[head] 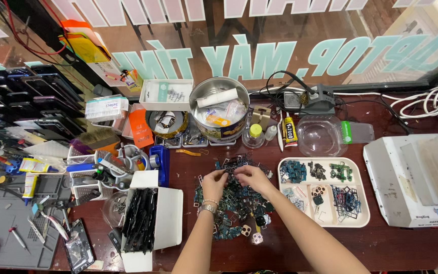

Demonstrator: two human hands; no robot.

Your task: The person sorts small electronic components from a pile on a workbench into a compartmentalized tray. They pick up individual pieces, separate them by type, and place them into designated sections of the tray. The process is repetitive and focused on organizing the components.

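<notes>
Both hands meet over a heap of small dark phone parts [234,205] spread on the brown table. My left hand [213,183], with a metal watch on its wrist, pinches a tiny dark piece at the top of the heap. My right hand [252,177] touches the same small piece from the other side, fingertips together. Which hand carries the piece is hard to tell. A white divided tray [362,215] to the right holds sorted parts in its compartments.
An open white box of black strips [171,215] lies left of the heap. A round metal tin [220,129], glue tube [290,131], clear plastic bowl [320,134] and soldering station [316,100] stand behind. A white machine [396,187] sits far right; a grey work mat [6,223] with tools is at left.
</notes>
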